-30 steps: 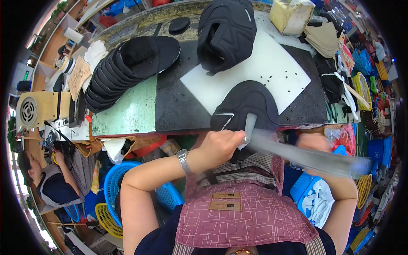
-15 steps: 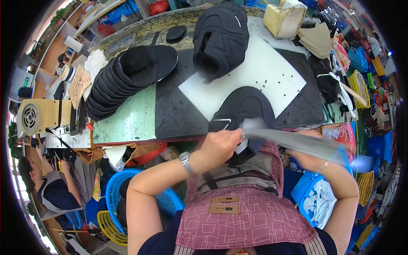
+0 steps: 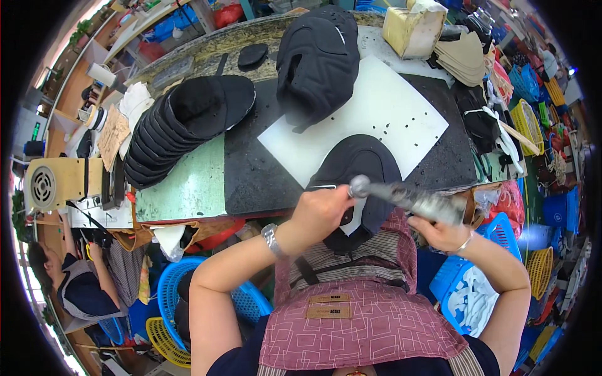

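Observation:
A black padded shoe upper [image 3: 360, 156] lies at the table's near edge, partly on the white board [image 3: 276, 139], its lower end hanging toward my apron. My left hand [image 3: 321, 214] is closed at its left side around what looks like a metal punch [image 3: 359, 186]. Only the punch's rounded silver top shows. My right hand [image 3: 442, 234] is closed, its thumb along the side, on a thick grey metal bar [image 3: 433, 203] smeared by motion. The bar slants from my right hand toward the punch top; whether they touch I cannot tell.
A row of nested black uppers [image 3: 157, 141] leans at the left. More black uppers [image 3: 320, 66] are piled on the board's far corner. Small black bits dot the board. Blue baskets [image 3: 170, 282] flank my apron. Another person [image 3: 88, 276] sits far left.
My right hand has moved slightly left and up, and the metal bar has swung to a shorter blurred streak. My left hand stays at the upper. The whole view has shifted a little.

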Demonstrator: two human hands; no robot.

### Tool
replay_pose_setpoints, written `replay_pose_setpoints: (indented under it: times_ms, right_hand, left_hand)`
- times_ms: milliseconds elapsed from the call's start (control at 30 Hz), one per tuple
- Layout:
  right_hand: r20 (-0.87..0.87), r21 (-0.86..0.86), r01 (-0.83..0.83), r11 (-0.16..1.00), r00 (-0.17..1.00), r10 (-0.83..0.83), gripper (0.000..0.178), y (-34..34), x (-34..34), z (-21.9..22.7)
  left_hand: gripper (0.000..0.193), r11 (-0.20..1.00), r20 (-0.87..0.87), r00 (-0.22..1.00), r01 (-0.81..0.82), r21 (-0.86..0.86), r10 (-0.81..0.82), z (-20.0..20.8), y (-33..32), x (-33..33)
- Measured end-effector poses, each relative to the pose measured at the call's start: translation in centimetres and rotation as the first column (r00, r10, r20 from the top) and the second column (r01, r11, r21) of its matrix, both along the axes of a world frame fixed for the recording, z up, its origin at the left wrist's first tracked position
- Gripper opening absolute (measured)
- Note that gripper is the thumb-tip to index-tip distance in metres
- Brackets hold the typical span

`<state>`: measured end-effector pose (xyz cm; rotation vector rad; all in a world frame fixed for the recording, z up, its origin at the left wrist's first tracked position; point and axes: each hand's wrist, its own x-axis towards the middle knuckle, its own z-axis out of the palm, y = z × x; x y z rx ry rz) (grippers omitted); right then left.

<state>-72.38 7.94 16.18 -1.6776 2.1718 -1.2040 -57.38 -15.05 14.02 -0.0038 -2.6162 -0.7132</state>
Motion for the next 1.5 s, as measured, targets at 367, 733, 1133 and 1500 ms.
replay_pose_setpoints:
  times_ms: [367,733,1133,1500]
  right_hand:
    - [0.554,-0.600,-0.225,0.768,0.576,0.601,0.025,-3.2,-2.0,8.1]
    - [0.088,0.336,0.137,0.932,0.981,-0.175,0.024,-2.1,-1.1,6.8]
    - [0.028,0.431,0.120,0.894,0.989,-0.146,0.025,0.7,-0.1,3.2]
    - [0.086,0.314,0.061,0.947,0.992,-0.092,0.028,-0.4,0.6,4.1]
  left_hand:
    - [0.013,0.961,-0.006,0.992,-0.118,0.249,0.124,0.1,-1.0,-0.5]
    - [0.013,0.511,0.215,0.957,-0.287,0.810,0.195,-0.6,-1.0,-1.9]
    - [0.018,0.652,0.207,0.926,-0.371,0.662,0.317,0.7,-2.7,-2.6]
    - [0.013,0.927,-0.060,0.971,-0.203,0.314,0.233,0.4,-7.0,-3.1]
